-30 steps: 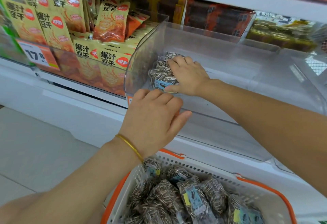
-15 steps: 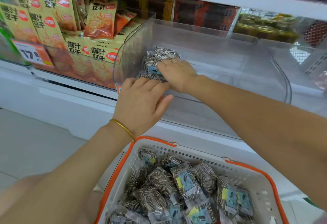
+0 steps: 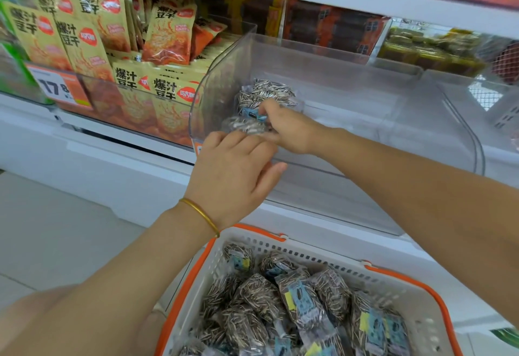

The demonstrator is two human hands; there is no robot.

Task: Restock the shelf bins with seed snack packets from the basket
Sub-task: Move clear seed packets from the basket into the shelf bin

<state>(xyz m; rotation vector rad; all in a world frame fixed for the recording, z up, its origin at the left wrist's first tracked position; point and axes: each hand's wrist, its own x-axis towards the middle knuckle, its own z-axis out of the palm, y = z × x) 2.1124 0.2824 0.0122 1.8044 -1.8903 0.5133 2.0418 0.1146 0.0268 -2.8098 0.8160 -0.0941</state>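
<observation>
In the middle of the frame, the right hand (image 3: 292, 131) reaches into the clear bin (image 3: 365, 83) and grasps seed packets (image 3: 265, 93) near its left wall. The left hand (image 3: 233, 176) sits at the bin's front rim with its fingers bent over it; whether they clasp anything cannot be told. At the bottom, the basket (image 3: 415, 285) holds many more packets (image 3: 261, 296).

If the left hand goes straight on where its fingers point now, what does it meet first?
Most likely the seed packets in the clear bin, which the right hand grips. The left hand may first touch the bin's front rim; depth is unclear.
</observation>
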